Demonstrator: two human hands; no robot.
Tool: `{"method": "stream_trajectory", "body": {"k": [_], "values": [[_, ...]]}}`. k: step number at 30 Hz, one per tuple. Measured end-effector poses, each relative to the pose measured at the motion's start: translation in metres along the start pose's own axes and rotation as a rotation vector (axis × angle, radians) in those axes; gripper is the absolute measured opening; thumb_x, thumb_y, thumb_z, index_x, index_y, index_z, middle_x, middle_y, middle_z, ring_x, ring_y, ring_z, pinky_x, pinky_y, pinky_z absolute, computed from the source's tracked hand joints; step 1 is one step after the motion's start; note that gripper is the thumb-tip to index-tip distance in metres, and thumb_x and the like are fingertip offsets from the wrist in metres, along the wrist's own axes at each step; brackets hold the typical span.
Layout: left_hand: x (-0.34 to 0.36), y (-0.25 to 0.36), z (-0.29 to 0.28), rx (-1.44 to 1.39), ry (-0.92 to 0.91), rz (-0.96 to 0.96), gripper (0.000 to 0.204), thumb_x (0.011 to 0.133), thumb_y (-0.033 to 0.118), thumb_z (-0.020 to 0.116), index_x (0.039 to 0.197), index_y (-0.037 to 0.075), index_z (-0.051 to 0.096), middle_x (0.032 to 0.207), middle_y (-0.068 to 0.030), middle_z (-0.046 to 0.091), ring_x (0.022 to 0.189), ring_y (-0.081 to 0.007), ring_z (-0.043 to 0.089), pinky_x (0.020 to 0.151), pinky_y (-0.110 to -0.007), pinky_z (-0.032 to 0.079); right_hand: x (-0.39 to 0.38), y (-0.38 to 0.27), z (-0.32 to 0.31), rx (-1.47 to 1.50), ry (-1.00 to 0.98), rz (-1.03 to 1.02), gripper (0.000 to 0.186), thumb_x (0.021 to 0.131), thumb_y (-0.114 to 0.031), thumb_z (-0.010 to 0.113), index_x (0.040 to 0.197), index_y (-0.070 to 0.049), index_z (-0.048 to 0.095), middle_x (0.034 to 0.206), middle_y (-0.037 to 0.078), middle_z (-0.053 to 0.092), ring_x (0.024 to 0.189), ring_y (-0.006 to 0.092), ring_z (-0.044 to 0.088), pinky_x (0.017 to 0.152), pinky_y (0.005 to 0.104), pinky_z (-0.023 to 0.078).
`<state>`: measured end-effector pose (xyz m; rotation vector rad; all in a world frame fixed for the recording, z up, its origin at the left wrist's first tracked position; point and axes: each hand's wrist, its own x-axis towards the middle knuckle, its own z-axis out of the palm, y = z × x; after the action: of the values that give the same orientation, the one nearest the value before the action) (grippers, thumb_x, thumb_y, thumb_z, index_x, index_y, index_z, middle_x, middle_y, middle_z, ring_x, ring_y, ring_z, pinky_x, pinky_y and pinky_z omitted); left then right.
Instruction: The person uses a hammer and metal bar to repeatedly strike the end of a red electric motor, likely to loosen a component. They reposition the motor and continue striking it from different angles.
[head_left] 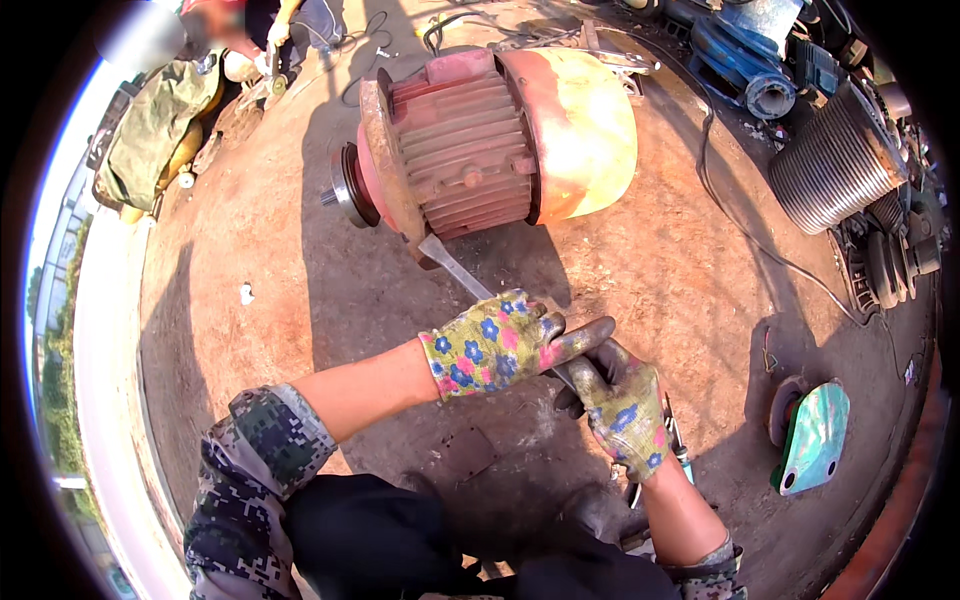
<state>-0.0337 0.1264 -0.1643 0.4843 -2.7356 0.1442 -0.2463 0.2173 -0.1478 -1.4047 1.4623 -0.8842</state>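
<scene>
A flat metal bar (457,269) with a wider far end slants from the motor's flange toward my hands. My left hand (487,343), in a flowered work glove with dark fingertips, is closed over its middle part, and its fingers reach across to the right. My right hand (625,405), gloved alike, is closed round the near end, mostly hidden by fingers. Beyond them a large electric motor (465,150) lies on its side, with a reddish ribbed body, a yellow end cover (585,135) and a shaft pointing left. The bar's far tip overlaps the flange's lower edge (415,243); I cannot tell whether they touch.
A green plate with holes (815,440) lies at the right. Farther off stand a grooved drum (838,155) and blue pump parts (740,65). A cable (745,230) crosses the ground. Another person's gloved hand (279,35) works at the far left, near a green cloth (155,130).
</scene>
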Motion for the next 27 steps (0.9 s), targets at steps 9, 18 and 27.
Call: {"method": "stream_trajectory", "body": {"k": [9,18,27], "values": [[0.049,0.015,-0.016,-0.213,-0.433,0.023,0.029,0.108,0.033,0.048,0.102,0.009,0.063,0.096,-0.0077,0.065,0.095,-0.033,0.065,0.086,-0.044,0.052,-0.266,0.239,-0.12,-0.64,0.371,0.226,0.04,0.087,-0.016,0.077,0.123,-0.003,0.066,0.111,0.017,0.066,0.093,0.0331,0.067,0.084,0.0408,0.055],[0.131,-0.042,-0.014,0.363,-0.126,0.133,0.032,0.091,0.018,0.06,0.123,0.019,0.066,0.113,-0.0015,0.063,0.111,-0.028,0.062,0.098,-0.047,0.048,-0.345,0.326,-0.066,0.043,0.419,0.897,0.054,0.083,-0.022,0.081,0.132,-0.004,0.067,0.117,0.025,0.071,0.105,0.0377,0.067,0.09,0.0441,0.054],[0.139,-0.086,-0.003,0.225,0.23,0.11,0.02,0.092,0.015,0.061,0.111,0.018,0.064,0.102,-0.0047,0.064,0.105,-0.0282,0.067,0.089,-0.044,0.049,-0.291,0.278,-0.081,0.026,0.395,0.957,0.056,0.086,-0.028,0.081,0.135,-0.006,0.066,0.124,0.023,0.07,0.11,0.0361,0.067,0.095,0.047,0.053]]}}
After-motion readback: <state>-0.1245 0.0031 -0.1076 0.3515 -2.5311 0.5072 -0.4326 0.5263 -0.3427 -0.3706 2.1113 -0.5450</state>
